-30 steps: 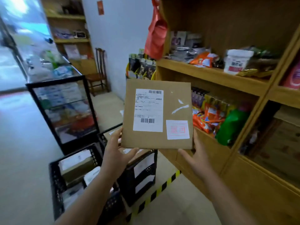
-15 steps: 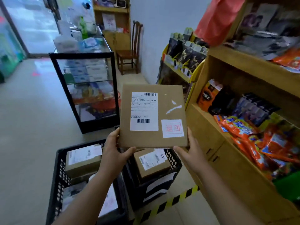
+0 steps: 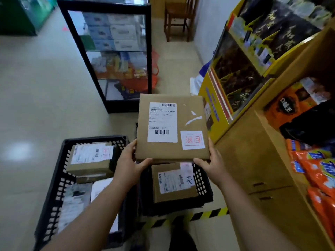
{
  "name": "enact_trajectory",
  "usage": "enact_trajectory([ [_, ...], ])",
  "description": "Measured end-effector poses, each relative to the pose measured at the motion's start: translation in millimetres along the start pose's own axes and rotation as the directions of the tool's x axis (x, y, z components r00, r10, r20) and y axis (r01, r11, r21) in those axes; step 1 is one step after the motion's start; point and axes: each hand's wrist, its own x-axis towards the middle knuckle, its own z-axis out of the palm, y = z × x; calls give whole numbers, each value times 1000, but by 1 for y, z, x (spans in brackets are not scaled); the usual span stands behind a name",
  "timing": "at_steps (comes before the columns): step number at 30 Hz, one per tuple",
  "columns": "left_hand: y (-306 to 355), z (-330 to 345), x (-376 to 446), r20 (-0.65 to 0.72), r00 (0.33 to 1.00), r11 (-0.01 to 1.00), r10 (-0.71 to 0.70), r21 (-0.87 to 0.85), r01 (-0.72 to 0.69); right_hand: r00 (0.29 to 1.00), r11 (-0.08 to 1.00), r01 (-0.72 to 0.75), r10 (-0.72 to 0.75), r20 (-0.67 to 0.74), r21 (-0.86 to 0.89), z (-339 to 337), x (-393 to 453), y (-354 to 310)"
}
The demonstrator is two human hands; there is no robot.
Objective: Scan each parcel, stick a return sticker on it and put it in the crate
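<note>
Head view: left grip (image 3: 128, 165), right grip (image 3: 211, 164) clamped on stickered parcel (image 3: 172, 126) above crate (image 3: 203, 183).

Open floor (image 3: 41, 98) leftward; glass cabinet (image 3: 116, 57) ahead, wooden shelving (image 3: 253, 151) close on the right.

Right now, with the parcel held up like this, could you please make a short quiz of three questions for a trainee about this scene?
1. True or false: the held parcel already carries a red-printed return sticker.
2. Multiple choice: how is the parcel held? A) left hand only B) both hands at its lower corners C) resting on the floor
3. Fill in: the parcel hangs above the right ____ crate, which holds another parcel.

Key: 1 true; 2 B, the left hand and right hand grip it; 3 black.
</note>
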Motion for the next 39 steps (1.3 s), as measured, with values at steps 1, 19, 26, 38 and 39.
enact_trajectory([
  [1,-4,8,4,-11,999,999,-38,0,38,999,1000,-18,18,37,-4,2,13,9],
  [19,-110,106,93,-18,938,929,-345,132,345,950,986,-140,159,267,-89,60,161,125],
  [26,-120,107,112,-10,954,945,-300,133,298,963,989,-112,132,236,-95,68,175,131],
  [38,-108,97,100,-24,959,936,-282,214,281,965,969,-53,111,237,-240,54,161,104],
  [39,-104,93,97,-26,967,929,-254,273,251,972,958,-17,84,221,-287,50,155,97],
])
